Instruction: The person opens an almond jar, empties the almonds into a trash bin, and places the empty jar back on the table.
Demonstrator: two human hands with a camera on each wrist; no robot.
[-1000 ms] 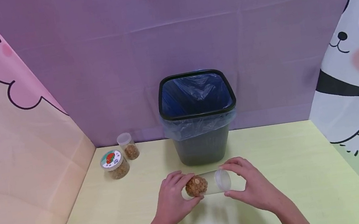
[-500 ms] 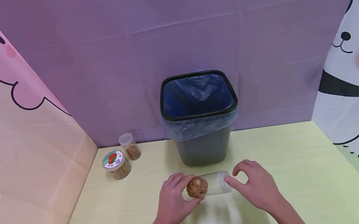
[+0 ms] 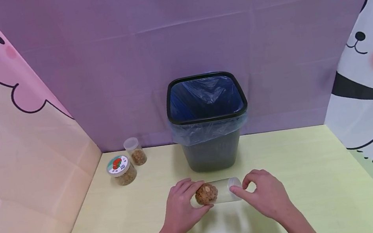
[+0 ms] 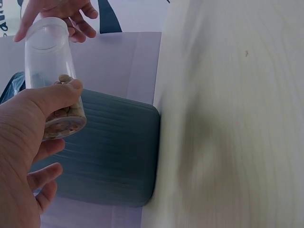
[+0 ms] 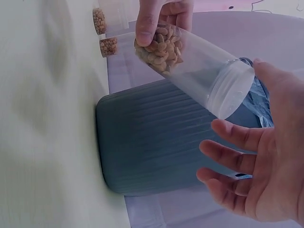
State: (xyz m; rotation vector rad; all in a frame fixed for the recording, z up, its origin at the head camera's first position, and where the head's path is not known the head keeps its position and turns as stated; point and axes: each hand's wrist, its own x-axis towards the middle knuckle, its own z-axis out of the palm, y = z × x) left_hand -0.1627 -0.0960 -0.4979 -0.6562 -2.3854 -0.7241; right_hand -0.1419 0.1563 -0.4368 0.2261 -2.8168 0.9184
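Note:
A clear cylindrical plastic jar [image 3: 224,190] lies sideways in the air above the table, its lower end filled with brown nut-like pieces [image 5: 163,53]. My left hand [image 3: 182,205] grips the filled end between thumb and fingers, which is also plain in the left wrist view. At the other end is a translucent ribbed lid [image 5: 231,89]. My right hand [image 3: 266,193] has its thumb and index finger on opposite sides of this lid; the other fingers are loosely bent and off the jar.
Behind the hands stands a grey bin [image 3: 211,154] with a blue liner and black rim. At the back left are a short jar [image 3: 125,175] with a printed lid and a small clear jar [image 3: 138,156], both holding brown pieces. A purple cloth [image 3: 121,62] hangs behind the table.
My right hand let go its wide hold across the lid and turned, with only the thumb near the lid. Now its index finger has come back to the lid. The left hand keeps its grip.

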